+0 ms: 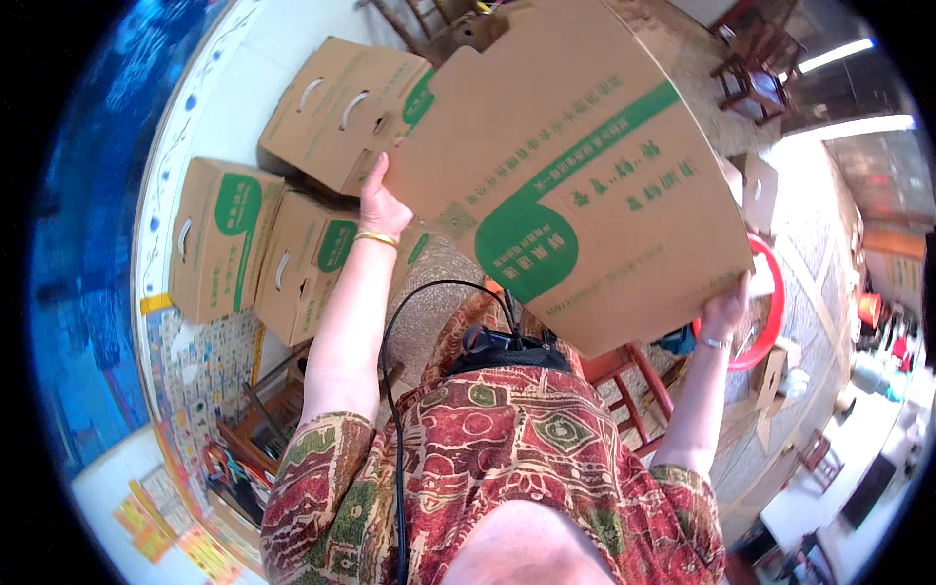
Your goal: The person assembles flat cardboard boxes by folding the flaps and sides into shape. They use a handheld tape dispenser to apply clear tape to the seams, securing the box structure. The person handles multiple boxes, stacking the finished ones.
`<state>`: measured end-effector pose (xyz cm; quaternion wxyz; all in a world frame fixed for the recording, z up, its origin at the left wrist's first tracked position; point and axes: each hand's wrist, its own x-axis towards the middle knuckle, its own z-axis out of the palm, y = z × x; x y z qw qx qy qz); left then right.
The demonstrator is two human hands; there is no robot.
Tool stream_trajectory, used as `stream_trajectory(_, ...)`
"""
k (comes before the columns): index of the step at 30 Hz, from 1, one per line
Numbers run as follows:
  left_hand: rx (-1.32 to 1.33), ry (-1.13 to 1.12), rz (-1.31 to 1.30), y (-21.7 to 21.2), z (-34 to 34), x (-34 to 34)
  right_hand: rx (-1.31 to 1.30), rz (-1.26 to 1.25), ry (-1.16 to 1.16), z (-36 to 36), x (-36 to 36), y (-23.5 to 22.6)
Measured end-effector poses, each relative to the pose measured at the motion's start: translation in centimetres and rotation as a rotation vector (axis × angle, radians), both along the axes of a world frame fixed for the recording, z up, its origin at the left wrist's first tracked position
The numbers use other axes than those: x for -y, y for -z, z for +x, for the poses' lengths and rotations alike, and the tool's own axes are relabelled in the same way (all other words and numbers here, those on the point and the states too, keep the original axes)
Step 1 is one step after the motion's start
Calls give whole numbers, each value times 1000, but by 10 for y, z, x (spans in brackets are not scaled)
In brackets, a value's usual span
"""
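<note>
A large brown cardboard box (624,127) with green printing is held up in front of me, tilted, its broad printed face toward me. My left hand (383,202) grips its left edge, thumb upward, with the other fingers hidden behind the cardboard. At the lower right corner my right hand (726,310) holds the box, fingers curled round its edge. Whether the box is folded flat or has depth cannot be told from this side. A yellow bangle circles my left wrist and a pale one my right.
Several closed boxes with handle slots, such as this carton (224,239), are stacked on the left by the wall. A red round rim (777,302) shows behind my right hand. Wooden chairs (756,83) stand far right, and a red wooden stool (629,390) is close by. A black cable (390,390) hangs along me.
</note>
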<state>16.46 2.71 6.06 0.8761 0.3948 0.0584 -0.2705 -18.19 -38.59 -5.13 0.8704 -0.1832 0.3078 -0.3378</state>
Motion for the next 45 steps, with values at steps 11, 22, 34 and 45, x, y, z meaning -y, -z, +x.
stream_trajectory(11, 69, -82, 251, 2, 5, 45, -744, -263, -173, -20, -11, 126)
stream_trajectory(22, 91, -151, 455, 64, 8, 61, -772, -222, -1465, -119, -210, 110)
stream_trajectory(34, 3, -120, 567, 109, 9, 58, -892, -793, -1194, -134, -283, 114)
stream_trajectory(45, -97, -144, 569, 148, 17, 40, -581, 7, -1124, -139, -239, 55)
